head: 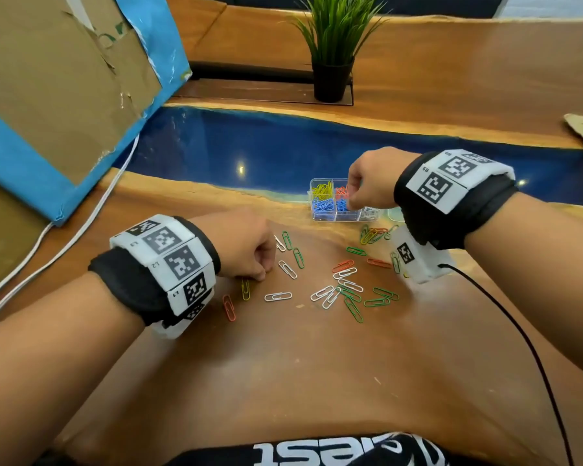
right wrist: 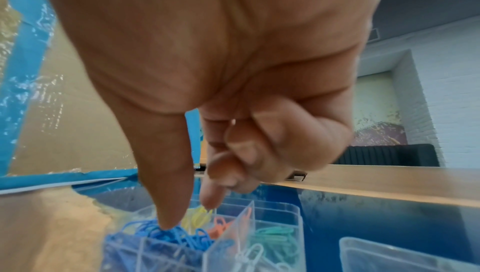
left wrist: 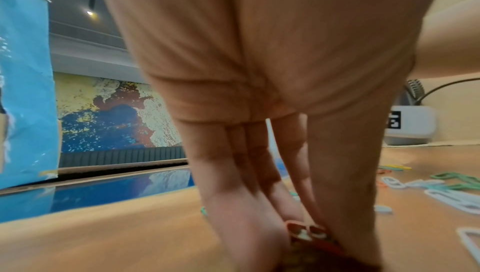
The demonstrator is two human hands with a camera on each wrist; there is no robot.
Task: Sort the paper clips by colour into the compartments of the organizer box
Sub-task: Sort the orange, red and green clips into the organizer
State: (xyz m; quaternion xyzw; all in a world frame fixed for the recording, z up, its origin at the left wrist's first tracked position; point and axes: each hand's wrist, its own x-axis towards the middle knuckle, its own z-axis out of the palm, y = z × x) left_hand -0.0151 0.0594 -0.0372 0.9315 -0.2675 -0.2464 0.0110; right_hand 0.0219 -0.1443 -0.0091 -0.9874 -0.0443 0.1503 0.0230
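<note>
L hand (left wrist: 298,173) pinching orange clip (left wrist: 309,233) off table, lower mid | R hand (head: 371,183) over organizer box (head: 320,216) mid-right, fingers loose, prob just dropped one

Clear organizer box (head: 342,216) part-filled by colour, paper clips (head: 347,290) scattered nearby

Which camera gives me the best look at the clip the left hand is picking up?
The left wrist view: the left hand pinches a red clip at the table, close up. In the head view the knuckles hide it; the right wrist view misses it.
</note>
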